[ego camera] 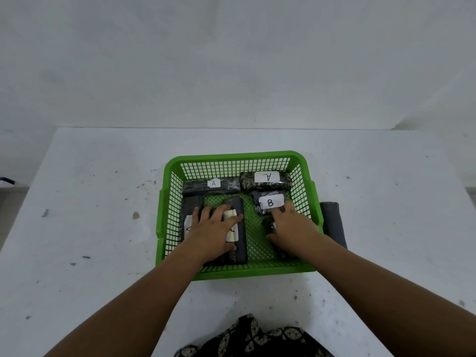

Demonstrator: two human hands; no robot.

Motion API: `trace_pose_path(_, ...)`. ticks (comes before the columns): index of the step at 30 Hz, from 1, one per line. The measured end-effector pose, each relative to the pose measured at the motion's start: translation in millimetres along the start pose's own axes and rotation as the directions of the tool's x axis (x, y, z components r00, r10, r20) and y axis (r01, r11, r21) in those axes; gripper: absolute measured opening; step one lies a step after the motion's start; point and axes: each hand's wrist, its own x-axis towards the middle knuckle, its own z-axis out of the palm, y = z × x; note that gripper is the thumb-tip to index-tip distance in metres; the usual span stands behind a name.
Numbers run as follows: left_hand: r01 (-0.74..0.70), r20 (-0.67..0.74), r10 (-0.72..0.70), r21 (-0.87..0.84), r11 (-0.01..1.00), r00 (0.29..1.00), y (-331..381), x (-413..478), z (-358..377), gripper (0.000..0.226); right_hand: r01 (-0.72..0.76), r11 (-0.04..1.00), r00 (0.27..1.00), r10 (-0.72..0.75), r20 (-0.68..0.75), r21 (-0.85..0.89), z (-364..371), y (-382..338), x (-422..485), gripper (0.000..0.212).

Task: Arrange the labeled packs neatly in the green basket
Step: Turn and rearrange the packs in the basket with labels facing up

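The green basket (304,161) sits in the middle of the white table. Two dark packs labelled A lie along its far wall, one at the left (203,188) and one at the right (265,185). A pack labelled B (257,202) lies below the right A pack. My left hand (213,228) rests flat, fingers spread, on a dark pack (240,228) standing lengthwise at the near left, beside another lengthwise pack (189,207). My right hand (291,225) presses on a dark pack (269,225) at the near right, its fingertips touching the B pack.
A dark grey pack (333,222) lies on the table just outside the basket's right wall. The white table (90,202) runs to a wall behind. Patterned cloth (252,338) shows at the bottom edge.
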Motion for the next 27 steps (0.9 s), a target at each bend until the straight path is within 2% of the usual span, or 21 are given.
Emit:
trace_pose_path(2,-0.002,0.0,0.002,-0.001,1.0,1.0,-0.8,0.0,-0.2,0.077,-0.083,0.997,0.997,0.083,0.003,0.007,-0.7,0.4,0.9,0.064)
trace_pose_path(4,-0.002,-0.001,0.002,-0.003,1.0,1.0,-0.5,0.3,-0.4,0.078,-0.13,0.991,0.991,0.13,0.005,0.015,-0.4,-1.6,1.2,0.053)
trace_pose_path(7,-0.002,0.007,0.002,-0.008,1.0,1.0,0.9,0.8,-1.3,0.078,-0.139,0.988,0.99,0.14,0.004,-0.068,-2.7,-5.1,3.2,0.051)
trace_pose_path(9,-0.002,0.005,0.002,-0.01,1.0,1.0,1.2,0.7,-1.3,0.078,-0.068,0.993,0.996,0.062,-0.067,-0.096,-8.4,-6.3,7.4,0.054)
trace_pose_path(11,-0.002,0.004,0.002,-0.01,1.0,1.0,1.7,0.0,-1.6,0.077,0.072,0.993,0.984,-0.085,-0.154,-0.092,-13.4,-9.3,12.2,0.045)
trace_pose_path(13,-0.002,0.007,0.002,-0.006,1.0,1.0,2.4,-0.8,-2.2,0.077,0.2,0.969,0.97,-0.217,-0.114,-0.147,-13.3,-11.8,16.8,0.041)
trace_pose_path(14,-0.001,0.01,0.001,-0.004,1.0,1.0,2.9,-0.8,-2.8,0.077,0.223,0.958,0.969,-0.237,-0.063,-0.182,-12.6,-10.9,18.9,0.04)
trace_pose_path(17,0.0,0.012,0.0,-0.004,1.0,1.0,3.1,-0.6,-4.0,0.076,0.157,0.963,0.987,-0.159,0.008,-0.217,-14.1,-2.5,24.8,0.04)
trace_pose_path(23,-0.003,0.011,0.003,0.0,1.0,1.0,1.7,-0.7,-1.8,0.075,0.088,0.983,0.996,-0.087,0.012,-0.163,-11.8,0.6,22.9,0.047)
trace_pose_path(25,0.0,0.002,0.0,-0.012,1.0,1.0,3.3,-0.3,-1.4,0.072,0.093,0.989,0.994,-0.099,-0.053,-0.114,-14.4,-0.9,17.9,0.046)
trace_pose_path(27,0.007,-0.039,-0.009,-0.042,0.999,0.999,7.4,0.4,-0.4,0.066,0.146,0.989,0.96,-0.14,-0.242,0.006,-19.7,3.2,10.7,0.043)
